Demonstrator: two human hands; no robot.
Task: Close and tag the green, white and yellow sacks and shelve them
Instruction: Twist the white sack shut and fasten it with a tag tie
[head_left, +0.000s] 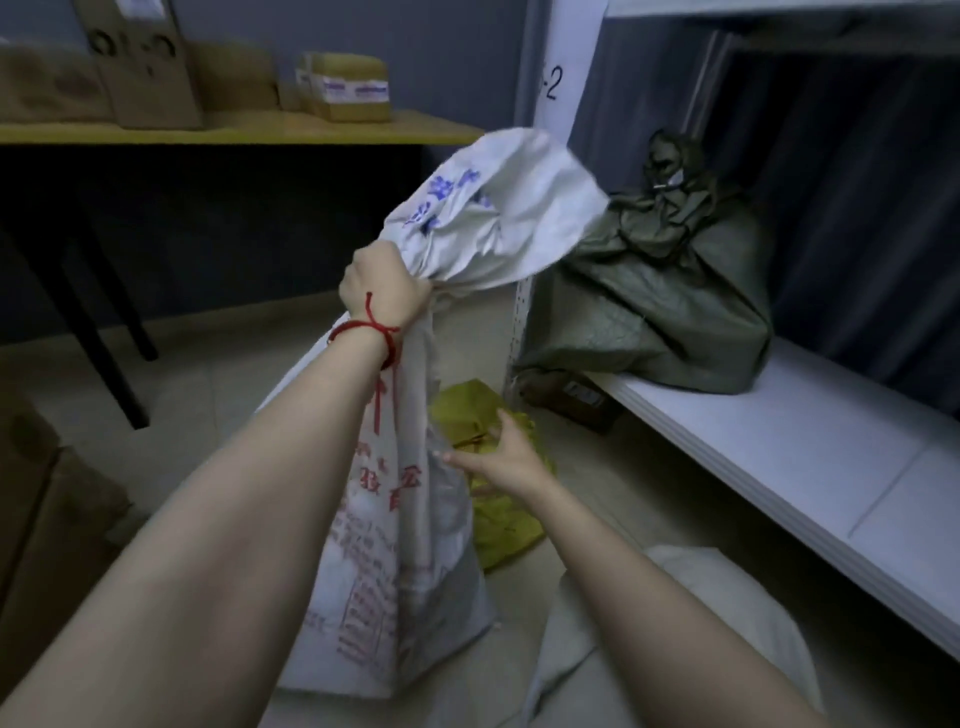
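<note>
White sack (400, 519) neck fisted in left hand (384, 283)

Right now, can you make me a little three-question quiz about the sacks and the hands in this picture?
1. True or false: the tied dark green woven sack sits on the white shelf board.
2. Which of the hands grips the gathered neck of the white printed woven sack: A left, B right?
3. Where is the crumpled yellow plastic sack?

Key: 1 true. 2 A. 3 On the floor, behind the white sack.
</note>
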